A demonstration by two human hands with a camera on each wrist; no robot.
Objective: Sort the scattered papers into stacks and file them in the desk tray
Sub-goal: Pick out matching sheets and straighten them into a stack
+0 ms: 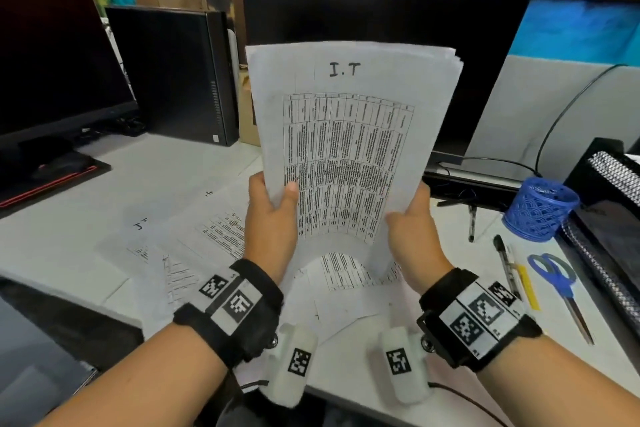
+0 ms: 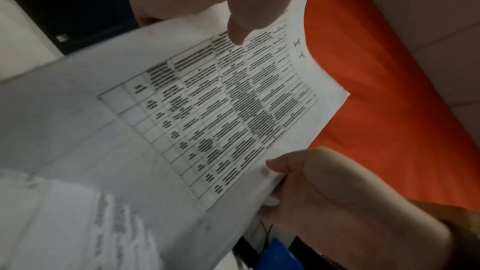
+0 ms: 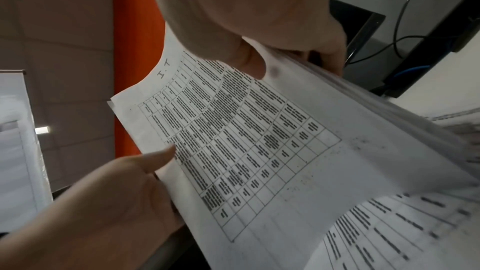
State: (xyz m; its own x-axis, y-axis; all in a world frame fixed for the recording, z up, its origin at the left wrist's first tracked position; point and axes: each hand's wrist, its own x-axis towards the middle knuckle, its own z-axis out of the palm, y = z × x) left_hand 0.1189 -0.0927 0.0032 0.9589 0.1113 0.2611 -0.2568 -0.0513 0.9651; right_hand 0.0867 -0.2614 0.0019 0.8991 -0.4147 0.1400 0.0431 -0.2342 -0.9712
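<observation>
I hold a stack of printed papers [image 1: 349, 135] upright above the desk, its top sheet marked "I.T" over a table of text. My left hand [image 1: 273, 215] grips the stack's lower left edge, thumb on the front. My right hand [image 1: 412, 229] grips the lower right edge the same way. The same stack [image 2: 207, 110] fills the left wrist view and the stack [image 3: 259, 151] shows its layered edge in the right wrist view. Several loose sheets [image 1: 207, 236] lie scattered on the desk below. A black mesh desk tray [image 1: 609, 184] stands at the far right.
A blue mesh pen cup [image 1: 540, 208], blue-handled scissors [image 1: 561, 284], pens [image 1: 504, 263] and a yellow strip lie right of my hands. Monitors [image 1: 52, 62] and a black computer case [image 1: 173, 73] stand behind. Cables [image 1: 485, 163] run at the back right.
</observation>
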